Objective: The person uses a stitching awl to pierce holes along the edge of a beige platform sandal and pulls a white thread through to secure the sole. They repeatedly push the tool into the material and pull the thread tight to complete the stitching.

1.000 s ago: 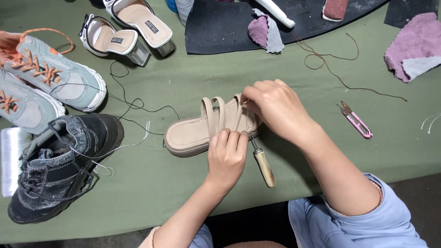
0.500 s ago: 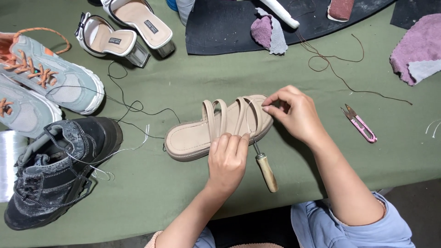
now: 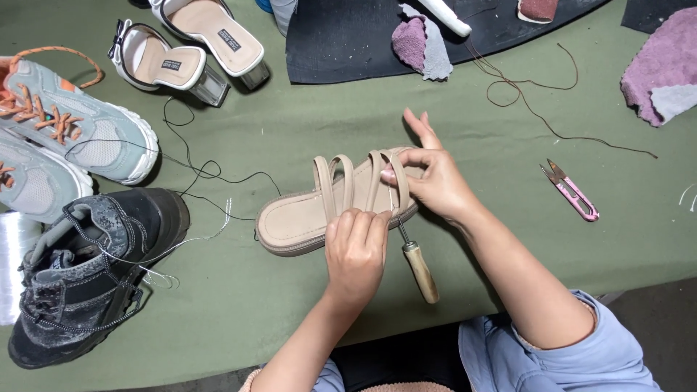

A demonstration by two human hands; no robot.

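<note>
Green worktop (image 3: 305, 116), beige sandal (image 3: 305, 218) dead centre: left hand (image 3: 356, 250) clamps its sole at six o'clock, right hand (image 3: 432, 178) pinches a strap at three; stitching looks unfinished, wooden-handled awl (image 3: 420, 268) lying beside.

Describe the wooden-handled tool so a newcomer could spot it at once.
On the green table, find the beige strappy sandal at centre. The awl lies against its near edge, beside the left hand; its pale wooden handle and thin metal shaft set it apart.
</note>
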